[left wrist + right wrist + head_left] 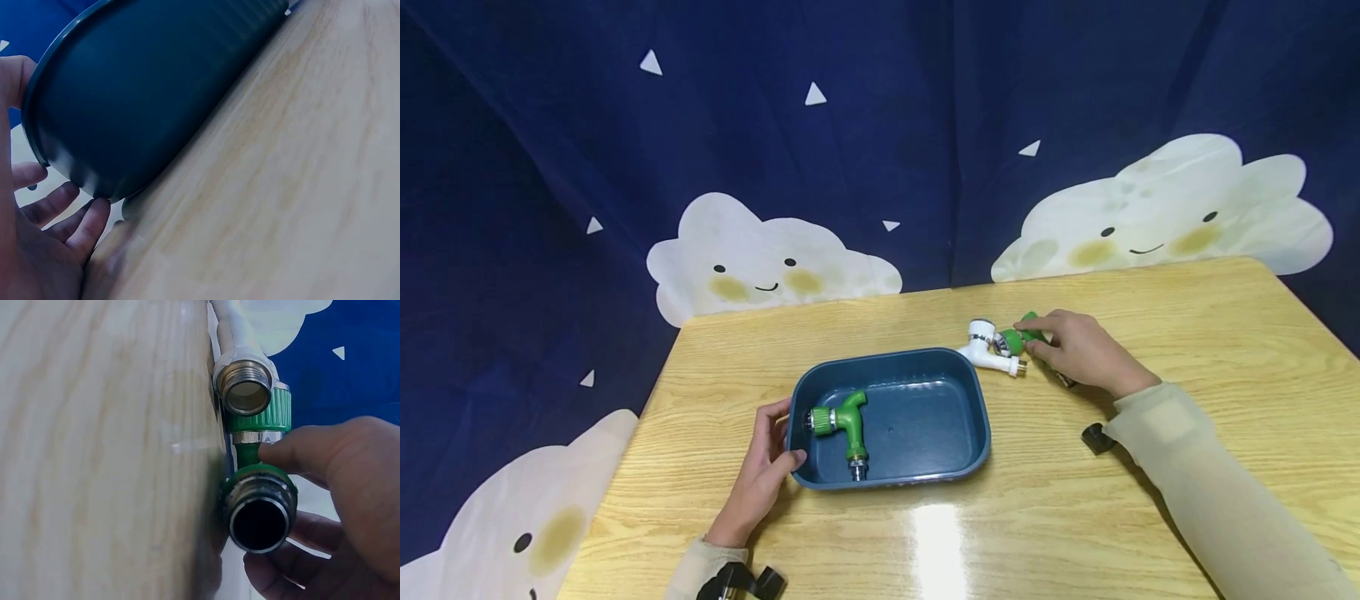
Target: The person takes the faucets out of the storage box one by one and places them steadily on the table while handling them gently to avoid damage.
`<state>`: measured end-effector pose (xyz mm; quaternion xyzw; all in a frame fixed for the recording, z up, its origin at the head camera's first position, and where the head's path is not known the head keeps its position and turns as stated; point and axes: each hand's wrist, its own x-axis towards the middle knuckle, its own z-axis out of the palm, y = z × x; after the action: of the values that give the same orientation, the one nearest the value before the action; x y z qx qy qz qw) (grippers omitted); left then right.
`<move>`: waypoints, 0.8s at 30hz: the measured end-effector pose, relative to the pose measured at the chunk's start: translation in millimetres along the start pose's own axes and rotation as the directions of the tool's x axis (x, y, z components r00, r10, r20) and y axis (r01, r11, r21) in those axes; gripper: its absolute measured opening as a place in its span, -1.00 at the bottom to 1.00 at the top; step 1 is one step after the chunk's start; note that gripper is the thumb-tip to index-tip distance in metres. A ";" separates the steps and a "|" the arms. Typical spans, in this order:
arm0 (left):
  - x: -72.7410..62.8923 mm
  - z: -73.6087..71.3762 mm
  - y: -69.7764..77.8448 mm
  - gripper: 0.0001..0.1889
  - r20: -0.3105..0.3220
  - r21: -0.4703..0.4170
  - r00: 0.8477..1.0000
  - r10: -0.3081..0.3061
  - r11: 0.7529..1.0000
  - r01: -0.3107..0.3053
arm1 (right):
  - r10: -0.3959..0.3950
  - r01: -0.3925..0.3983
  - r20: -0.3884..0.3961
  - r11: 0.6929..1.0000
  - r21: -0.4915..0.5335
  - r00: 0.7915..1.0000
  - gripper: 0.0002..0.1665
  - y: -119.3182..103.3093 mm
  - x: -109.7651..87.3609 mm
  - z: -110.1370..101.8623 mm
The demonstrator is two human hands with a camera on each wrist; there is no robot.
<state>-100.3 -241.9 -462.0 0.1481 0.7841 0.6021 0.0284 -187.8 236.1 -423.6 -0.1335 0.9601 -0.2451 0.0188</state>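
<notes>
Gripped green tap: right of centre in the head view, lying on its side at worktop level; its ribbed knob [1013, 342] points left and its metal threaded end [245, 494] faces the right wrist camera.
Right hand [1084, 350]: mostly closed, thumb on the tap's neck and fingers curled round the far side, so it has hold of the tap.
White tap [979, 355]: just left of the gripped tap; whether the two touch, I cannot tell.
Blue tub [917, 429]: centre of the frame, near the white tap.
Second green tap [853, 423]: inside the tub, in its left part, knob toward the left wall.
Left hand [765, 468]: partly closed at the tub's left end, thumb over the rim and fingers spread on the outer wall, steadying it.
Step in hand: judged to be taking hold of the green tap, which seems to rest on the worktop rather than hang in the air.
Next move calls for: a firm pinch and a lift that keeps the knob off the white tap, with the tub held steady.
Worktop [1045, 508]: pale wood grain, across the lower frame.
Backdrop [880, 133]: dark blue with smiling clouds, filling the upper frame.
</notes>
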 end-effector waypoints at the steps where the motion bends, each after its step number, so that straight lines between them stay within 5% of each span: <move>1: 0.1 0.1 0.1 -0.28 0.000 0.000 1.000 -0.001 1.000 0.001 | 0.000 0.000 0.000 1.000 -0.001 1.000 -0.51 0.2 -0.1 -0.2; 24: -0.7 0.4 -0.2 -0.27 0.000 0.000 1.000 0.002 1.000 -0.002 | 0.001 0.000 -0.011 1.000 0.023 1.000 -0.56 1.1 -2.1 -7.1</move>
<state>-99.6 -241.7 -462.4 0.1486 0.7839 0.6021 0.0277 -186.8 240.9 -418.0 -0.1316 0.9573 -0.2570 0.0150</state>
